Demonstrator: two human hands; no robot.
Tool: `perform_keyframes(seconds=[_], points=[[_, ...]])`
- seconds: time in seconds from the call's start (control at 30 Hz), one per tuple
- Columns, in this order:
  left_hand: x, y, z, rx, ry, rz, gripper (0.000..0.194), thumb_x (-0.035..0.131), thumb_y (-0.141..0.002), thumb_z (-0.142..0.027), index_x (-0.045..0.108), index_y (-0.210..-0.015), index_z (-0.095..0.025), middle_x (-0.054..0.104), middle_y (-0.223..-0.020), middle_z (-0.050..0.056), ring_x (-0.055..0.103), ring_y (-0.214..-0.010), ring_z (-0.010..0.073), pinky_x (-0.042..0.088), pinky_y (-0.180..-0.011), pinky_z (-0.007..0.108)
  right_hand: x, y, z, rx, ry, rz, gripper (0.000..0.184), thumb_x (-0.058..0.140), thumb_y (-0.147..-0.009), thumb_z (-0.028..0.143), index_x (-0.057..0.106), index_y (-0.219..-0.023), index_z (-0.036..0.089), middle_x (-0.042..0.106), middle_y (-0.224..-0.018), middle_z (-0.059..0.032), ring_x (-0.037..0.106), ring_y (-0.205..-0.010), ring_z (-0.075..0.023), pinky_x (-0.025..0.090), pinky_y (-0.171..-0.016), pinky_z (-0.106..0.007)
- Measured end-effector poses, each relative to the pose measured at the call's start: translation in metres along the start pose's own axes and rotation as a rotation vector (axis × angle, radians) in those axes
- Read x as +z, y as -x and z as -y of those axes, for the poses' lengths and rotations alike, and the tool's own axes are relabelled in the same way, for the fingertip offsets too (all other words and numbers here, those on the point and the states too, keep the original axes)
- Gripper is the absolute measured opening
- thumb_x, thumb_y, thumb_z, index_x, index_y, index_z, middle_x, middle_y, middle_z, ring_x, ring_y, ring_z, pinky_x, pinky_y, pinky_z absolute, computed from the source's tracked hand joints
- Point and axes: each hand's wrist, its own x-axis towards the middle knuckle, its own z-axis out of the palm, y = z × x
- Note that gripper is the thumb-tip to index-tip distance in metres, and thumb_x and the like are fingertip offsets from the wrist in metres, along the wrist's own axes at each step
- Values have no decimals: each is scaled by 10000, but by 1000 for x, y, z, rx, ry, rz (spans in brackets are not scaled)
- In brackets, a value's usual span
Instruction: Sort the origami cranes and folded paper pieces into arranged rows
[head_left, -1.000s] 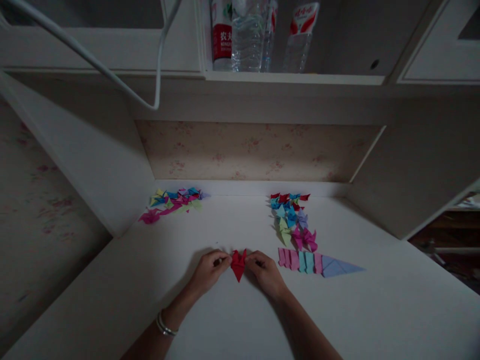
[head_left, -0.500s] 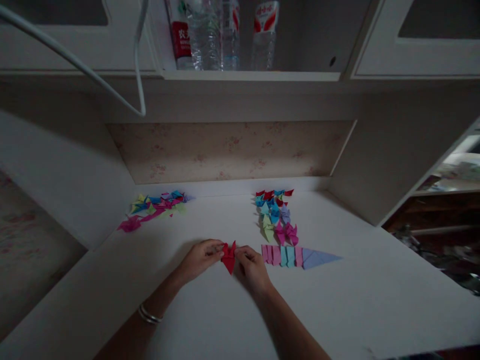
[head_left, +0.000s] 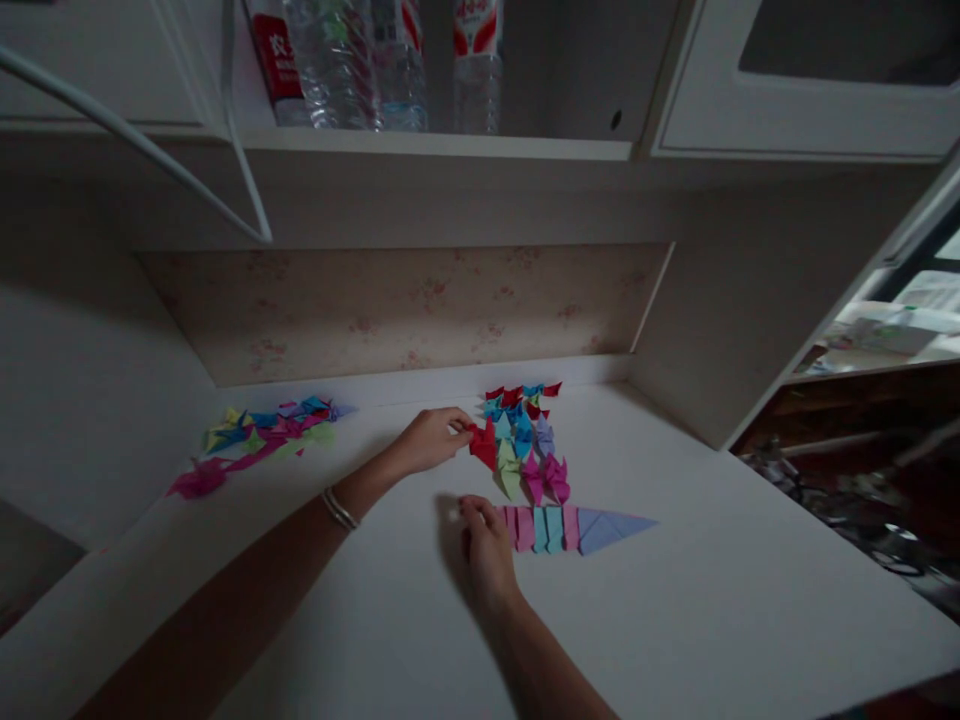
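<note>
My left hand pinches a red origami crane by its left side, at the left edge of a group of folded paper cranes in red, blue, green, lilac and magenta. Whether the red crane touches the table or its neighbours, I cannot tell. Nearer to me, my right hand is closed with its fingers curled, and no paper shows in it. Just to its right lies a row of folded paper pieces in pink and turquoise, ending in a pointed lilac piece.
A pile of colourful folded paper lies at the back left of the white table. Above, plastic bottles stand on an open shelf, and a white bent tube hangs at the upper left. Side panels enclose the table.
My left hand has carried the red crane away to the back right, beside the other cranes. My right hand has let go of it and stayed nearer. The view has swung right.
</note>
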Motion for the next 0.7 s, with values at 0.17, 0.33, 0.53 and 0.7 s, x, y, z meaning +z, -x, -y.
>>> perform_keyframes(seconds=[0.17,0.33,0.53,0.7], points=[[52,-68,-22,150,-168,29,304,534,-810,-220,678,-1076,-196,733,-967,19,657,-818,143,478,-737,214,9,5,4,-43,85,37,304,502,-840,446,673,-826,196,642,-790,-32,562,-731,-179,423,-647,-275],[102,-117,-38,203,-265,87,269,557,-806,-264,721,-1017,-231,740,-994,17,660,-888,155,477,-782,217,8,2,8,-30,100,80,239,488,-859,348,668,-819,197,663,-833,-35,587,-788,-184,428,-695,-274],[135,-151,-35,195,-326,117,261,553,-799,-269,743,-976,-241,744,-970,38,662,-864,177,489,-765,257,9,5,9,-72,272,145,198,498,-849,297,689,-890,260,700,-914,-12,635,-813,-206,431,-671,-276],[151,-164,-25,190,-358,96,236,596,-765,-279,764,-925,-233,730,-955,63,632,-919,198,473,-836,292,9,4,13,-61,417,179,211,506,-844,285,705,-914,284,725,-942,-27,675,-849,-254,433,-644,-302]])
